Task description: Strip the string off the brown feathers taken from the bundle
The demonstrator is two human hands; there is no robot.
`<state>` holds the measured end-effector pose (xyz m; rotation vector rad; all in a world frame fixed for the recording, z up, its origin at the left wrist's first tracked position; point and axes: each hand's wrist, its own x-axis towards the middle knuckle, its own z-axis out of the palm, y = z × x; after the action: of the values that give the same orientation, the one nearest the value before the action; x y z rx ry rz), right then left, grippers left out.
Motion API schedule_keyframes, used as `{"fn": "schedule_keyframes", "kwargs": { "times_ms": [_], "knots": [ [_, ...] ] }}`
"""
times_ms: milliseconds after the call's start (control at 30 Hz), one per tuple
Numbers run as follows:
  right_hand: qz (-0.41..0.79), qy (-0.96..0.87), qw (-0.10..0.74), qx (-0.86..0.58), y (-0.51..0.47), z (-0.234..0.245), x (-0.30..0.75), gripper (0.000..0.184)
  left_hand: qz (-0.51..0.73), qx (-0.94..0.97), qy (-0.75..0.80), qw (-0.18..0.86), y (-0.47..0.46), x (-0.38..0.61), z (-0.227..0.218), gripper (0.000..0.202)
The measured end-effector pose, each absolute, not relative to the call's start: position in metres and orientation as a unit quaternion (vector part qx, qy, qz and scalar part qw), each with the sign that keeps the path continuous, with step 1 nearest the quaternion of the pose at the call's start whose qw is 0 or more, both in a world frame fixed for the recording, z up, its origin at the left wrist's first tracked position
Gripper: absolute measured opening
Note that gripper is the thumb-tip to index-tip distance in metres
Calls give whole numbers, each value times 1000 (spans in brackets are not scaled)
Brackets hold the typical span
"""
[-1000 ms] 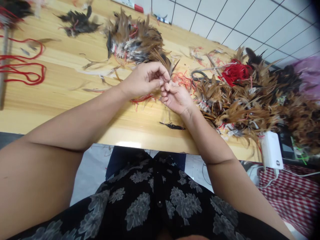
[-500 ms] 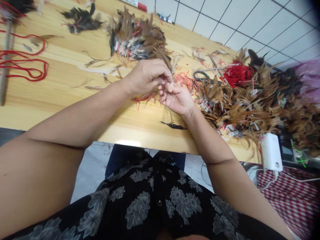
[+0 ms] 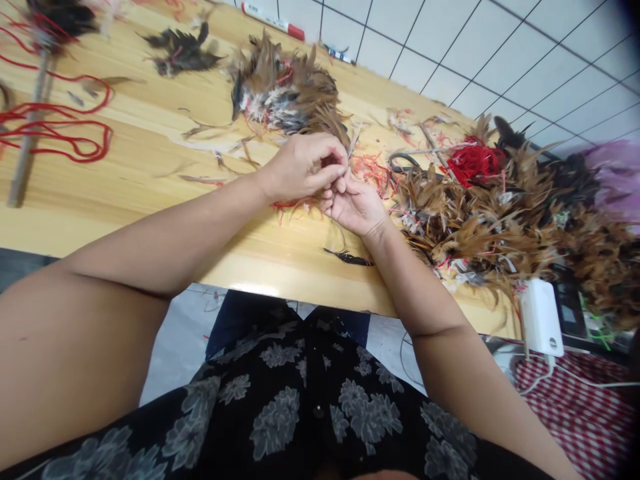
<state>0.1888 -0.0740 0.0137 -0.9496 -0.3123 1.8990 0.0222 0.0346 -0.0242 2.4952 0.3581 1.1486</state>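
My left hand (image 3: 309, 167) is closed in a pinch, thumb against bent fingers. Its fingertips meet those of my right hand (image 3: 356, 205), which is turned palm up with curled fingers. Whatever they pinch is too small to make out. Just beyond them lies a bunch of brown and grey feathers (image 3: 287, 87) with white bases and bits of red thread. Red thread scraps (image 3: 370, 170) are scattered beside my right hand, and a dark feather (image 3: 350, 257) rests below it, near the table edge.
A large heap of brown feathers (image 3: 480, 213) and a red thread bundle (image 3: 475, 161) lie on the right, with dark scissor-like handles (image 3: 404, 161) beside them. A white power bank (image 3: 541, 317) sits at the edge. On the left are a stick (image 3: 30, 147) and red cord (image 3: 85, 157).
My left thumb has straightened somewhat and its fingers have opened a little around the pinch. Both hands stay together. The view has shifted slightly, so the table things appear farther right.
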Motion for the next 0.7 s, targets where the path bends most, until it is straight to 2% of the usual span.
{"fn": "schedule_keyframes", "kwargs": {
  "times_ms": [200, 367, 500, 700],
  "knots": [
    [760, -114, 497, -403, -73, 13, 185, 48, 402, 860, 236, 206, 12, 29, -18, 18],
    [756, -102, 511, -397, -73, 14, 183, 46, 419, 840, 231, 257, 8, 31, -14, 19],
    [750, -100, 517, -401, -73, 15, 183, 41, 415, 823, 206, 328, 15, 30, -14, 17],
    [757, -102, 514, -390, -72, 13, 184, 44, 374, 778, 191, 467, 24, 29, -17, 24]
  ]
}}
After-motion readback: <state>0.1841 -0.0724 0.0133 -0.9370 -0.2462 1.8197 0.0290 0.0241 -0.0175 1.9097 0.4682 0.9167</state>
